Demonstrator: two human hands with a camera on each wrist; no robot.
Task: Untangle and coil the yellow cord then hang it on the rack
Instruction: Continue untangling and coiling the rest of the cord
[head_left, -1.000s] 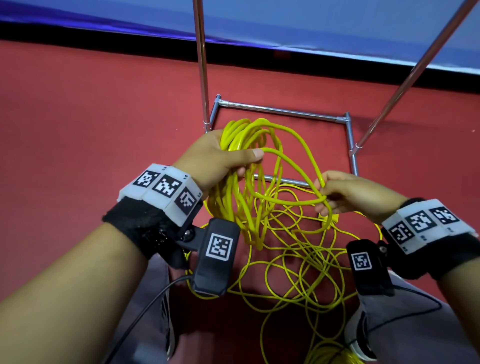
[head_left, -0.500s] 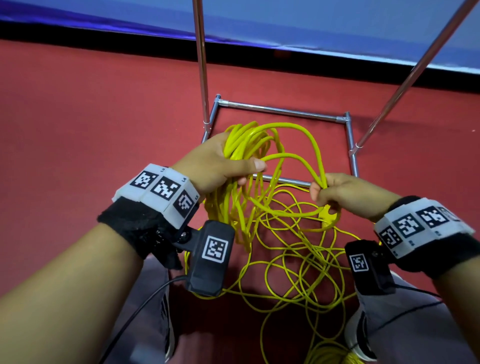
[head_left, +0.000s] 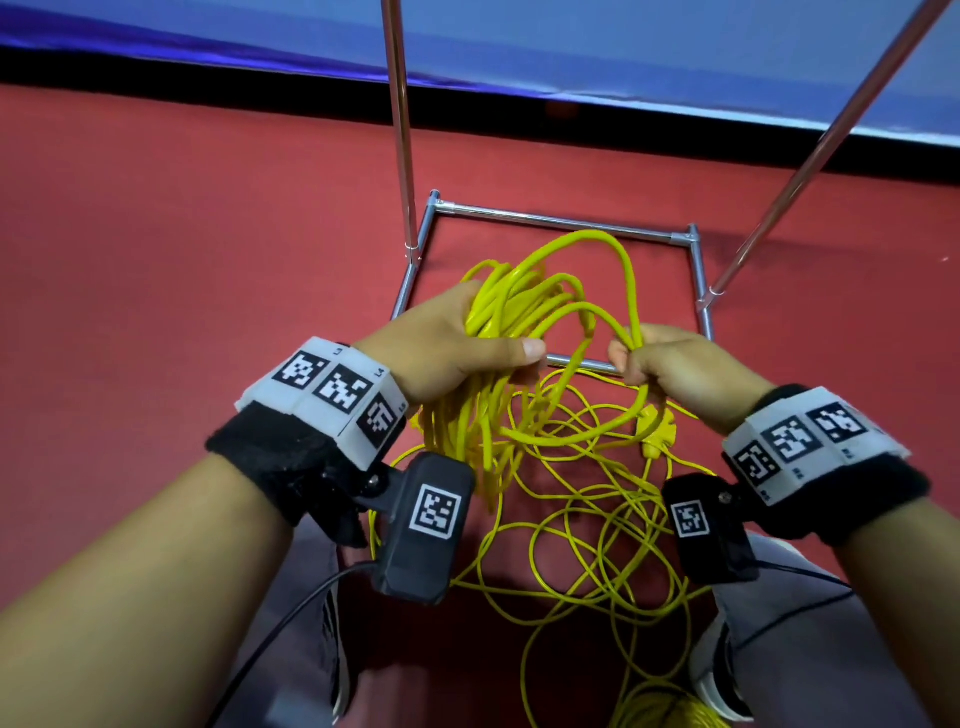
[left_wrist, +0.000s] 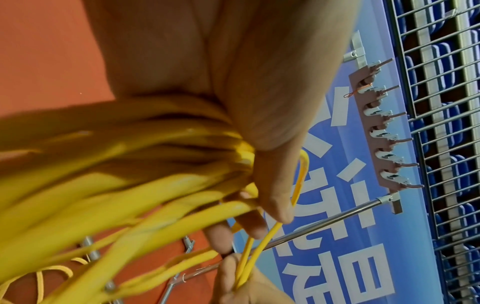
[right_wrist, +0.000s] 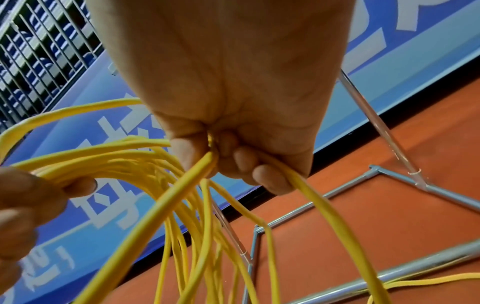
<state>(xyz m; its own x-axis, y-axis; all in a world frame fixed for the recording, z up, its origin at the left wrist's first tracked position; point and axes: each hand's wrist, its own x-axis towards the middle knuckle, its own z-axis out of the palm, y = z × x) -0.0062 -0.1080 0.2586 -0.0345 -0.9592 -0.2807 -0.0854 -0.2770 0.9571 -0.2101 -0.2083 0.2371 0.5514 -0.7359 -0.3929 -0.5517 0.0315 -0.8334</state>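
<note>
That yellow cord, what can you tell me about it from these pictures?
The yellow cord is thin, smooth and plastic-looking. The left hand grips a bundle of gathered loops, which hang down from it; the right hand pinches a loop arching between the hands. A yellow plug dangles under the right hand. The rest lies in loose tangled loops on the red floor, inside and before the metal rack's base.
</note>
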